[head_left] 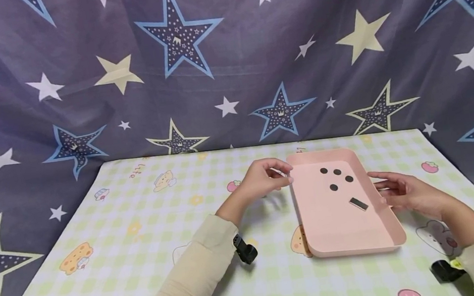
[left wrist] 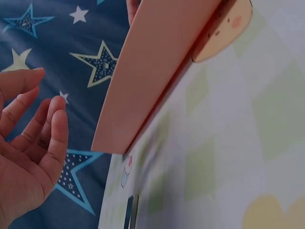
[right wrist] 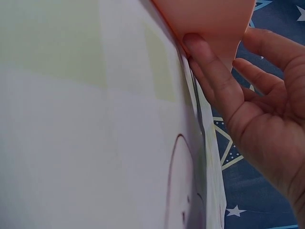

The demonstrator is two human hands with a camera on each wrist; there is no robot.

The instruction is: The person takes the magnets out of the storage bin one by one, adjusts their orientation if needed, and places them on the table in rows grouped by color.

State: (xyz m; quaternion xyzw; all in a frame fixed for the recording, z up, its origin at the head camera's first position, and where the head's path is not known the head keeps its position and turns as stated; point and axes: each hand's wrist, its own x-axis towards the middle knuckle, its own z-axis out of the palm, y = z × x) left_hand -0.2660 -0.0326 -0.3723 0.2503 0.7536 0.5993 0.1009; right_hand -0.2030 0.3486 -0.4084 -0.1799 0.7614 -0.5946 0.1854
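A shallow pink tray (head_left: 343,234) lies right of the table's middle. On its floor are several black discs (head_left: 334,187) and a small dark rectangular piece (head_left: 359,204) with a light edge. My left hand (head_left: 263,178) hovers beside the tray's far left corner; its loosely bent fingers (left wrist: 59,138) stand apart from the wall in the left wrist view and hold nothing. On the opposite side, my right hand (head_left: 409,190) touches the outer wall of the tray with extended fingertips. In the right wrist view its fingers (right wrist: 221,83) lie against that pink wall (right wrist: 209,19).
A checked cloth (head_left: 144,260) with cartoon prints covers the table. Another dark flat thing (left wrist: 130,212) lies on it below the left hand. Behind the table hangs a dark star-patterned curtain (head_left: 243,57). Each wrist carries a black camera (head_left: 245,250).
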